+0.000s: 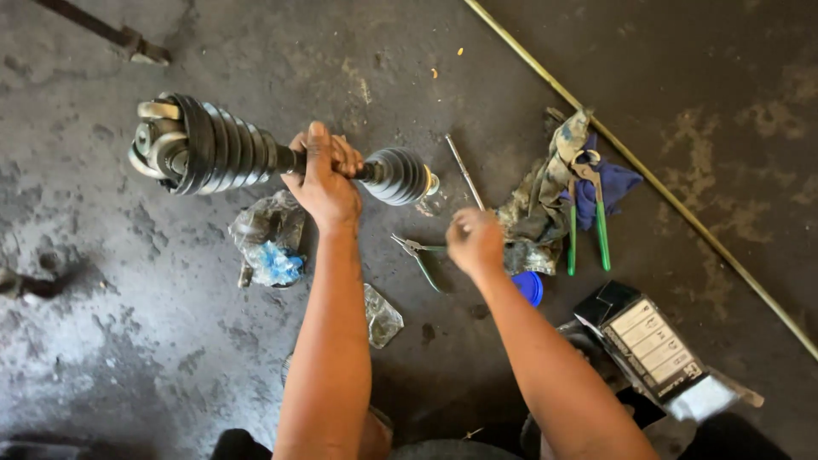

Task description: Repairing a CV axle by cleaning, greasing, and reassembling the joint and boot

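Stained, oily grey concrete floor [170, 358] is carrying everything in view. Above it, the long black drive axle with two ribbed rubber boots [223, 152] is being held level, its metal joint end pointing to the person's left and the smaller boot lying just right of the grip. The left hand [322, 181] is wrapping closed around the bare shaft between the boots. The right hand [474, 241] is curling into a loose fist near the smaller boot; whether it is pinching something small I cannot tell. A greasy, crumpled rag [537, 213] is lying beside it, partly over a blue cloth. The opened black cardboard parts box [652, 345] is sitting by the right forearm. Green-handled pincers [588, 213] are resting on the rag, green-handled pliers [420, 255] below the smaller boot, and a thin steel rod [464, 173] just beside it. Crumpled clear plastic wrap [268, 238] is lying beneath the shaft.

Risk, as a judgement: with one greasy hand bearing the heavy joint end, the axle could tip or slip and drop onto the floor.
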